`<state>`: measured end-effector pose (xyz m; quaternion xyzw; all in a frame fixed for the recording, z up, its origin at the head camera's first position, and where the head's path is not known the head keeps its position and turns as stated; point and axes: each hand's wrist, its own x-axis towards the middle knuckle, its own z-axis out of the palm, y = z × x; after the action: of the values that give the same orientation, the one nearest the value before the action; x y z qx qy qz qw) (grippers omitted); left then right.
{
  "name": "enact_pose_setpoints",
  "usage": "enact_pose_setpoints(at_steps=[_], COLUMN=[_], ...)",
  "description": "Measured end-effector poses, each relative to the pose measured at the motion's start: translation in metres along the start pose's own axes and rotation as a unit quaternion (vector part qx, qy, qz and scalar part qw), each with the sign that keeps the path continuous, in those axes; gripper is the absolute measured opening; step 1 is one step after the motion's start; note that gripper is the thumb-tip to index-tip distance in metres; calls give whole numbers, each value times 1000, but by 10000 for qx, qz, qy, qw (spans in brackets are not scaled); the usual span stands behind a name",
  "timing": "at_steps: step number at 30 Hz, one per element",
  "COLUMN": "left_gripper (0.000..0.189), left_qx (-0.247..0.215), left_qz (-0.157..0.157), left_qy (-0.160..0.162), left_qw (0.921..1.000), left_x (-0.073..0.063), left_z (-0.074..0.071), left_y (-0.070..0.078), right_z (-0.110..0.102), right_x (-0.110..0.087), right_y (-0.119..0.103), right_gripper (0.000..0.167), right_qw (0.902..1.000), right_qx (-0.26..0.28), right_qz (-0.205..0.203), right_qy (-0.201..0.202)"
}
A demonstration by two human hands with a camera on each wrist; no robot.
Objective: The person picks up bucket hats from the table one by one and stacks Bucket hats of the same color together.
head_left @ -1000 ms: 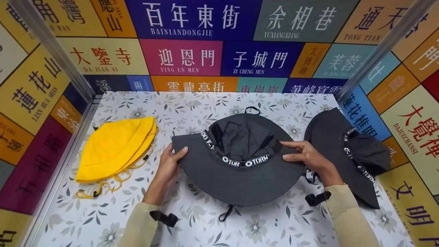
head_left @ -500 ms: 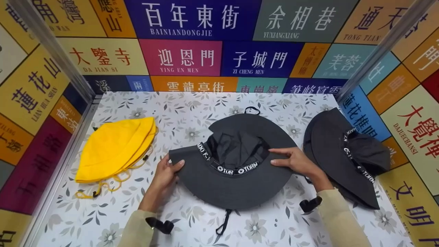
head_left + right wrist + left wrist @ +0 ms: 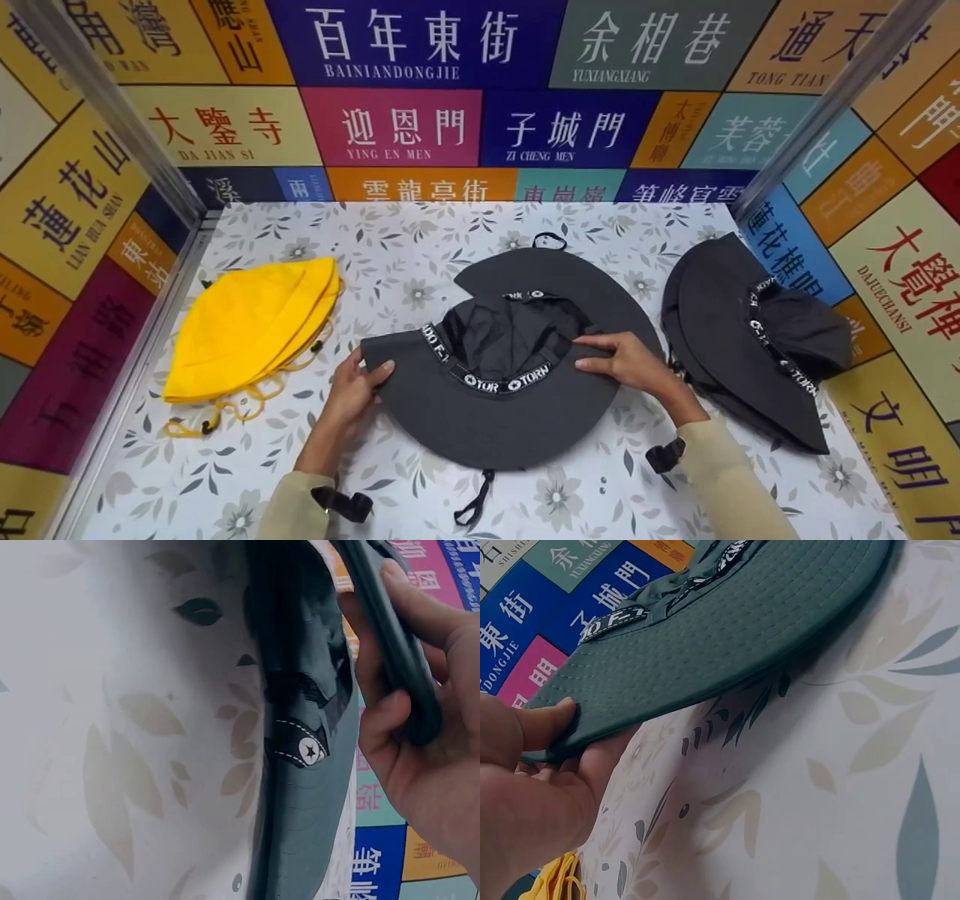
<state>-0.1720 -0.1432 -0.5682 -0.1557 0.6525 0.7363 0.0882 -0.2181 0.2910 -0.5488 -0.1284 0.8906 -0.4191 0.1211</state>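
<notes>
Both hands hold a dark grey bucket hat [image 3: 502, 431] with a white-lettered band and a crumpled crown. My left hand [image 3: 349, 394] pinches the left end of its brim; in the left wrist view, the thumb lies on top and the fingers of that hand [image 3: 540, 765] go underneath. At the right side, my right hand [image 3: 630, 367] grips the brim between thumb and fingers. Another dark grey hat [image 3: 559, 271] lies behind and partly under the held one; its star-marked band shows in the right wrist view. A black cord loop [image 3: 472, 506] trails at the front.
Yellow hats [image 3: 251, 330], stacked, lie at the left with yellow cords. At the right is another dark grey hat [image 3: 720, 337], its brim doubled, near the right panel. Lettered panels [image 3: 405, 127] enclose the flower-patterned table [image 3: 405, 232] at back and sides.
Both hands have drawn the held hat toward the person and a little left. More of the grey hat behind it shows, including part of its lettered band.
</notes>
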Motion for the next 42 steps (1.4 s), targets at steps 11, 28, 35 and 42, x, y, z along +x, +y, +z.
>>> enact_pose_setpoints(at_steps=[11, 28, 35, 42], left_gripper=[42, 39, 41, 41], left_qx=[-36, 99, -142, 285], left_qz=[446, 678, 607, 908], left_qy=[208, 587, 484, 454], left_qw=[9988, 9959, 9969, 9944], left_x=[3, 3, 3, 2], left_z=[-1, -12, -16, -22], left_y=[-1, 1, 2, 3], right_z=[8, 12, 11, 11], right_x=[1, 1, 1, 3], right_y=[-4, -8, -5, 3], right_gripper=[43, 28, 24, 33], right_qw=[9992, 9969, 9968, 9918], right_qx=[-117, -258, -170, -839], right_qz=[-198, -431, -238, -681], right_qy=[311, 607, 747, 688])
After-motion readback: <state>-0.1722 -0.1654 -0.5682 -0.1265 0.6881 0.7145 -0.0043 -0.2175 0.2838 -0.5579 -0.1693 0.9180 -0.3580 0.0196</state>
